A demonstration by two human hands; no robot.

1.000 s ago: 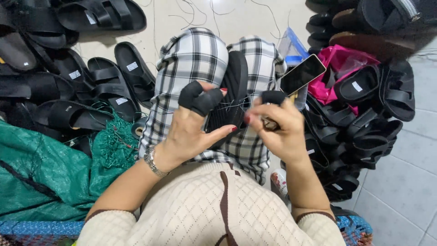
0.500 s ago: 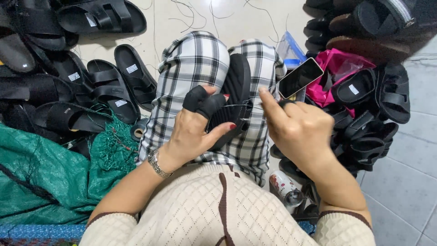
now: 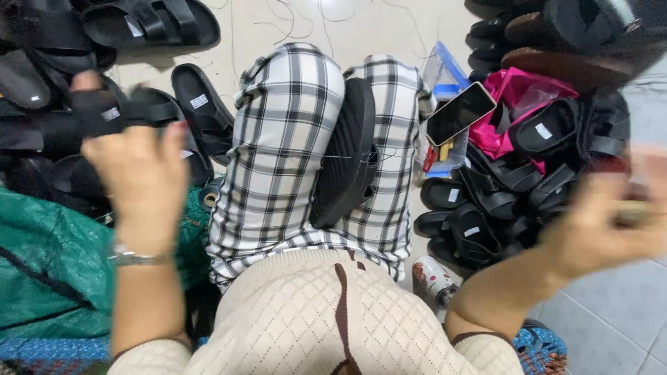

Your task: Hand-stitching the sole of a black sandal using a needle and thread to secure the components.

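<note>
Both hands have swung wide apart since a moment ago, when they were working close together over the lap. Left hand (image 3: 135, 177) is now out over the pile of black sandals (image 3: 104, 42) left of the knees, fingers curled around a black strap piece (image 3: 114, 114), with a silver bracelet (image 3: 135, 257) on the wrist. Right hand (image 3: 608, 222) has pulled far out to the right and is badly blurred; it looks pinched on something small, but I honestly can't tell what, or how tight the grip is.

The black sole (image 3: 347, 153) they were both busy with is left by itself, wedged on edge between the knees of the checked trousers (image 3: 278, 139), with a thin thread (image 3: 333, 157) trailing across it. To me that reads like a long pull of thread, or a pause in the stitching, not a finished piece.

Going outward from that sole: right of it, a phone (image 3: 460, 112) is propped against a pink bag (image 3: 517, 94) and a clear blue-edged packet (image 3: 445, 69). Past those, a second heap of black sandals (image 3: 549, 160) crowds that side. Below the heap, by the hip, a small can (image 3: 434, 278) lies on the tiled floor (image 3: 611, 312). Left of the sole, beyond the knee, is a green mesh sack (image 3: 42, 271). Loose threads litter the pale floor above the knees. Pretty hemmed in both sides.
</note>
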